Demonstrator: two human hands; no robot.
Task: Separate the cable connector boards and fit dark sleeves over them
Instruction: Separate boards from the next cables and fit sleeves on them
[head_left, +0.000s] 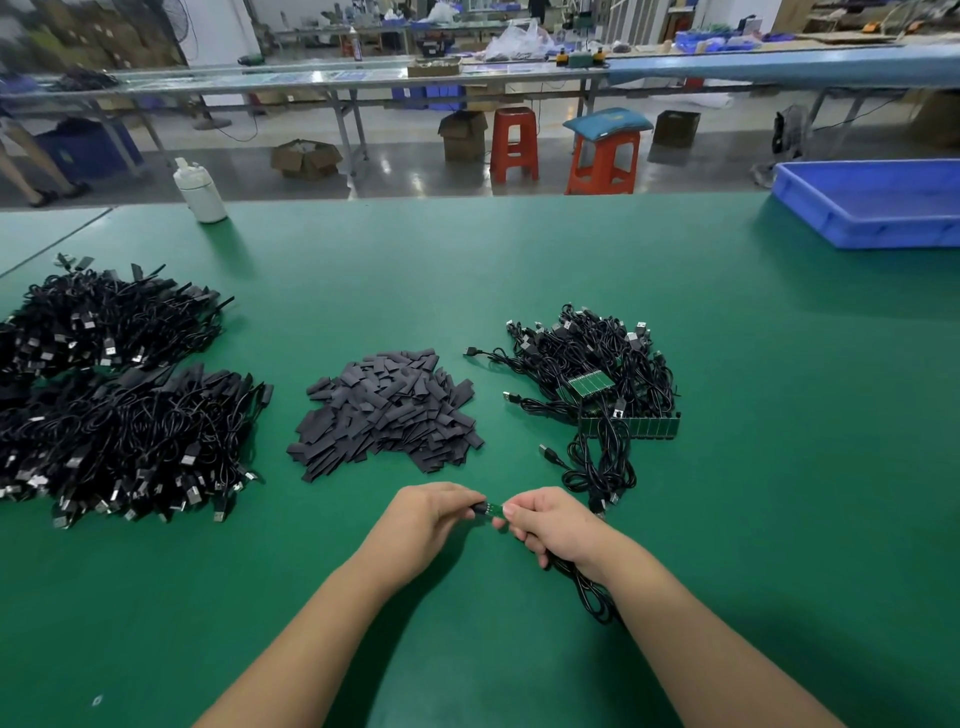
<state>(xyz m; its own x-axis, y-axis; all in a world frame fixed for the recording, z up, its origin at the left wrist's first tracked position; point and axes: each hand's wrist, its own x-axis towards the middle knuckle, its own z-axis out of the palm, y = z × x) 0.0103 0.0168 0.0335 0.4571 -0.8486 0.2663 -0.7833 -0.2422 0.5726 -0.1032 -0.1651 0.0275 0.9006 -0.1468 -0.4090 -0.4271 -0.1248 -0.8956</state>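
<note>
Both hands meet over the near middle of the table (519, 270). The left hand (434, 512) pinches a dark sleeve (479, 508) in curled fingers; the right hand (550, 525) pinches a small green board (497, 510), with its cable (592, 592) trailing back under the wrist. The sleeve's mouth sits right at the board's end; how far it is on, I cannot tell.

Risks, as I judge them: the sleeve looks a close fit, so a tilted board could catch a corner on the mouth and crumple or split it. Pushing on the cable instead of the board could strain the joint where wire meets board. The cable looped under the right forearm could snag and jerk the board out of line.

Toward the far side, just beyond the hands, lies the sleeve pile (387, 410). To its right is a tangle of unsleeved cables (592, 364) with joined board strips (631, 427) among them; those strips are not yet separated, and the wires crossing them would get in the way of lifting one. Along the left edge lie two large heaps of cables (114, 384). A white bottle (200, 189) stands at the far edge and a blue tray (872, 202) sits at the far right corner, both well apart from the work.
</note>
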